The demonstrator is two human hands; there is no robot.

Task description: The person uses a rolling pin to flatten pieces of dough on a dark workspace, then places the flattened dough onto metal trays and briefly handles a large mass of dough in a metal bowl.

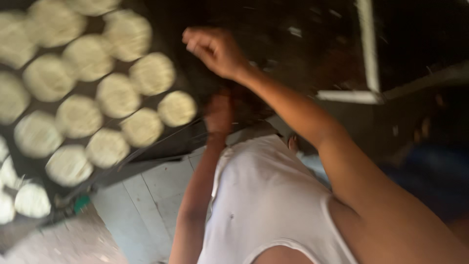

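While blur is hiding both hands' fingers, the right hand [215,49] is hovering at three o'clock of soft, fragile dough discs [177,108]; lift edges gently.

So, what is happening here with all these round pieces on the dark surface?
A person in a white sleeveless top leans over a dark flat surface covered with rows of pale round flat dough discs. The right hand is raised beside the discs, fingers curled; the blur hides whether its grip holds anything. The left hand is lower, near the surface's edge, in shadow. Pale floor tiles show below.
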